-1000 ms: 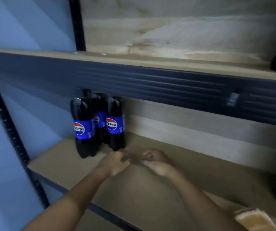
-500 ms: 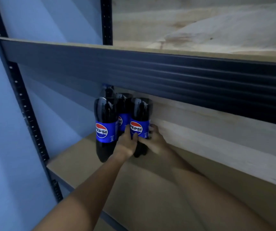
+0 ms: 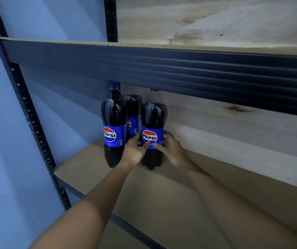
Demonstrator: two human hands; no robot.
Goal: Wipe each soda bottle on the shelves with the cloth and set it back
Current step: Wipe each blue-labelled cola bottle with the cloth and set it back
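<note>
Your three soda bottles stand at the left end of the lower shelf (image 3: pixel 189 203), close under the dark ribbed beam (image 3: pixel 180 69) of the shelf above, which hides their caps. The left bottle (image 3: pixel 114 133) and the back bottle (image 3: pixel 132 114) crowd the right bottle (image 3: pixel 154 126). All hold dark cola; the blue labels read PEPSI. Your left hand (image 3: pixel 135 152) and right hand (image 3: pixel 169 147) grip the right bottle at its label, fingers curled round it.
</note>
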